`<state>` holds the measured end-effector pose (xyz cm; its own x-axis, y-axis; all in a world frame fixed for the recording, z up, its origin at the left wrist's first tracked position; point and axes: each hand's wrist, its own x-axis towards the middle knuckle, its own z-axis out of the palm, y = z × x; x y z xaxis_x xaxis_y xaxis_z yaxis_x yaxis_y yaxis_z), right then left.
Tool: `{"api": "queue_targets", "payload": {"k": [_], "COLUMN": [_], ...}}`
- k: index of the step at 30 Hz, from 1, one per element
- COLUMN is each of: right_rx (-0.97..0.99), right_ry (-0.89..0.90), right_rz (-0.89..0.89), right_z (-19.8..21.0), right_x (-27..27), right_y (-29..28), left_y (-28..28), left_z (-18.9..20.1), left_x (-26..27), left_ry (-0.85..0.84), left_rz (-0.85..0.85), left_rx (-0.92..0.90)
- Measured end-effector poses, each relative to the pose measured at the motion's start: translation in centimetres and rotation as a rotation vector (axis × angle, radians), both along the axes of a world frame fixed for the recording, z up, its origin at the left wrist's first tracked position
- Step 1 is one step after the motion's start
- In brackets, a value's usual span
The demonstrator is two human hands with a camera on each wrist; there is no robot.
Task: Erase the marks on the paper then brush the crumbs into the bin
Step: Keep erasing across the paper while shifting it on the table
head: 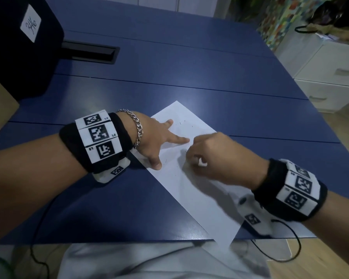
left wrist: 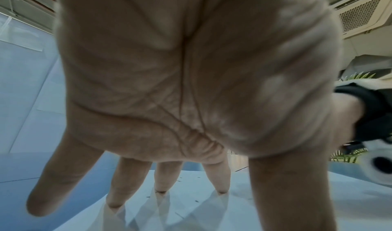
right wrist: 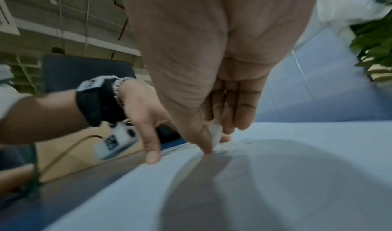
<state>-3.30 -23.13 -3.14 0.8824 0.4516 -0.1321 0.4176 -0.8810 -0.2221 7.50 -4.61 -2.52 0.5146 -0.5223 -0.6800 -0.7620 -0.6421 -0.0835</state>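
Observation:
A white sheet of paper [head: 197, 190] lies slantwise on the blue table [head: 189, 77], its near corner hanging over the front edge. Small dark crumbs and faint marks dot its far half [head: 181, 123]. My left hand [head: 159, 141] is spread flat, fingertips [left wrist: 114, 204] pressing the paper's left side. My right hand [head: 210, 156] pinches a small white eraser [head: 202, 162] between thumb and fingers, its tip [right wrist: 215, 132] down on the paper just right of the left hand. The paper under the right hand is hidden.
A dark box with a white label [head: 30, 23] stands at the table's far left, next to a black slot [head: 89, 52] in the tabletop. White drawers [head: 330, 77] stand off to the right. Cables [head: 286, 256] hang over the table's front edge.

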Motion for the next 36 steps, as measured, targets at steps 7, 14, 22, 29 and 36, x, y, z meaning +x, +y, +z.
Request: {"api": "queue_targets", "payload": {"k": [7,14,22,29,36], "right_rx": [-0.035,-0.055,-0.037,-0.077,-0.095], "right_ry": [-0.056,0.091,0.052,-0.036,0.003], "right_rz": [-0.099,0.087,0.084,-0.062,-0.093], "right_z": [0.2,0.5,-0.1,0.2,0.3], "right_x": [2.0,0.1,-1.3,0.8,1.3], "right_y": [-2.1,-0.5,1.5,1.2,1.1], "left_y": [-0.3,-0.3,-0.4,-0.5,-0.5], "left_z": [-0.1,-0.3,-0.2,0.0,0.1], "left_x": [0.2,0.2,0.2,0.1,0.0], "left_ry": [-0.007,-0.008,-0.014,-0.012,-0.010], "left_rz": [0.011,0.005,0.004,0.007,0.017], "left_rx": [0.029,0.032,0.035,0.034,0.028]}}
